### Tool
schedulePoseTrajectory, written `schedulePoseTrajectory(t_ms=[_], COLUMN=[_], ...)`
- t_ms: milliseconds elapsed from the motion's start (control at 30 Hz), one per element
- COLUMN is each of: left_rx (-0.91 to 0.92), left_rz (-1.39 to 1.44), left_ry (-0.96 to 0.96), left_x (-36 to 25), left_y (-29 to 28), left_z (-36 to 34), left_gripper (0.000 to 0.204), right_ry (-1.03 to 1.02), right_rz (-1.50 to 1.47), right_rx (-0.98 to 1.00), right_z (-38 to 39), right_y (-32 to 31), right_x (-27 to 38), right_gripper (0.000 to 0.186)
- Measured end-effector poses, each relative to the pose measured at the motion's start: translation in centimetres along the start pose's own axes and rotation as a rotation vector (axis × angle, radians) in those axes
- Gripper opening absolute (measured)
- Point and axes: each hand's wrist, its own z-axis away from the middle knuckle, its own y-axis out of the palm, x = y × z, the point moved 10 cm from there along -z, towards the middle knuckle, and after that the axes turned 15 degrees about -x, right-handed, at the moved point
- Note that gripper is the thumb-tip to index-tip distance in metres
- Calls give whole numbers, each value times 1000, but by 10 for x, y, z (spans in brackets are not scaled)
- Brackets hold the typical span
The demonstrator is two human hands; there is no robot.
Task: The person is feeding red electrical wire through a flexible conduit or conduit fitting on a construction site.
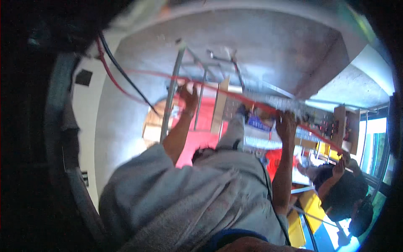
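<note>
- The wearer's own hands are out of view, so I cannot tell their grip. A skin-toned shape [252, 245] at the lower edge is too blurred to identify.
- A co-worker [189, 197] in a grey shirt fills the middle, seen from behind, with both arms raised toward the ceiling [268, 50].
- The cable [226, 93], thin and red, runs from the upper left across the middle and slopes down to the right, just under the ceiling.
- The co-worker's hand on the picture's left [189, 94] is up at the cable beside a grey pole [170, 105]. Its fingers look curled, but blur hides whether they grip the cable.
- The co-worker's hand on the picture's right [287, 126] reaches up to the cable just under a white tray [281, 101]. Its fingers are bent near the cable; contact is unclear.
- A black wire [126, 77] runs beside the cable at the upper left, then drops away toward the pole.
- A second person [340, 189] with dark hair stands at the far right, one raised hand [342, 161] close to the cable's lower end.
- Yellow boxes [310, 206] lie below, between the two people.
</note>
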Motion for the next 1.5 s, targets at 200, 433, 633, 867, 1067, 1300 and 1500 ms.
schedulePoseTrajectory(t_ms=[200, 433, 633, 867, 1067, 1300, 1500], left_rx=[-108, 474, 529, 598, 781, 659, 665], left_rz=[-734, -791, -729, -1037, -916, -859, -799], left_ry=[381, -241, -264, -374, -138, -504, -492], left_x=[99, 212, 213, 240, 204, 197, 192], left_y=[-85, -75, -91, -102, -86, -89, -83], left_z=[12, 47, 43, 60, 36, 44, 63], left_gripper=[69, 93, 97, 106, 101, 94, 94], right_ry=[27, 47, 48, 100, 60, 112, 88], right_rz=[-128, -174, -130, -177, -135, -166, -168], right_rx=[-92, -87, -61, -20, -71, -180, -256], right_z=[-17, -21, -20, -11, -15, 9, 26], right_y=[-45, -44, -53, -45, -24, -30, -29], right_x=[16, 16, 21, 15, 9, -8, -10], right_gripper=[21, 16, 17, 19, 19, 14, 11])
